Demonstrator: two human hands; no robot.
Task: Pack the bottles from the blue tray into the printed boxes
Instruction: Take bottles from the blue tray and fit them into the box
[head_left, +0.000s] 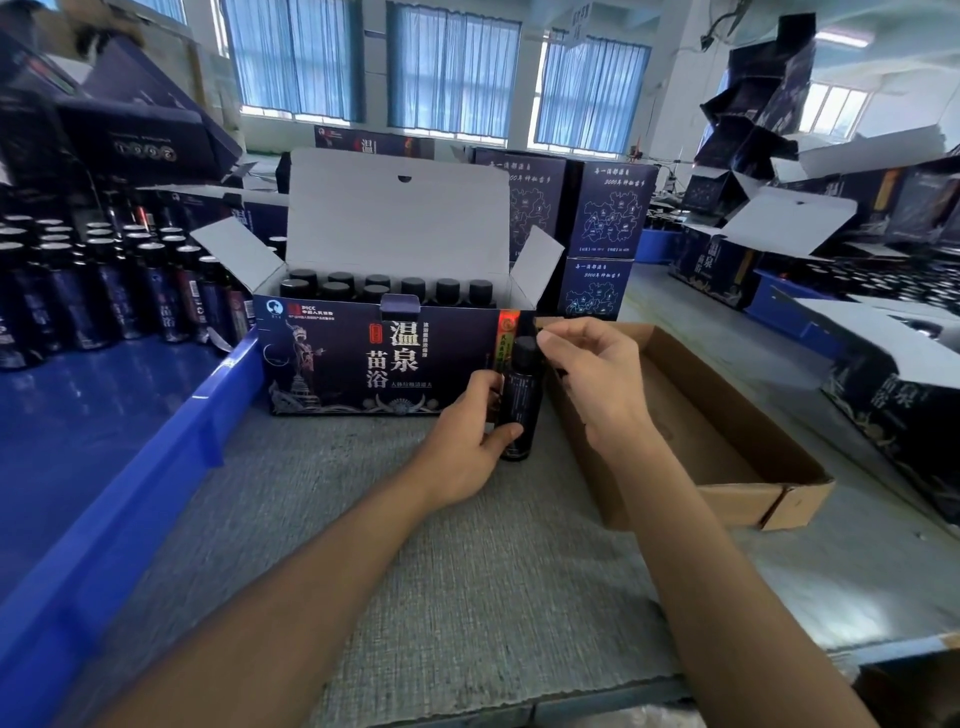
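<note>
You have one small dark bottle (521, 395) with a black cap, standing up straight just in front of the right end of the dark printed cardboard box (363, 358). Your left hand (465, 441) is wrapped round the lower part of the bottle, thumb on the near side and fingers behind. Your right hand (592, 374) pinches the cap at the top with thumb and fingertips. The bottle's foot is low over the grey woven mat (415, 571); you cannot tell if it is touching it. The box is open, flaps up, and many black caps (395, 288) already show inside in rows. More rows of dark bottles (104, 291) wait at the far end of the blue plastic tray (208, 431) on your left. A brown cardboard tray (727, 441) lies just beside your right hand. The bottle looks hard and smooth, so it may slip, and it may break if it falls. It is likely a bit heavy for its size if it is full. Hold it round the middle, not by the cap alone, as a loose cap could turn or come off. Lower it straight down into a free spot so it does not knock the other bottles.
</note>
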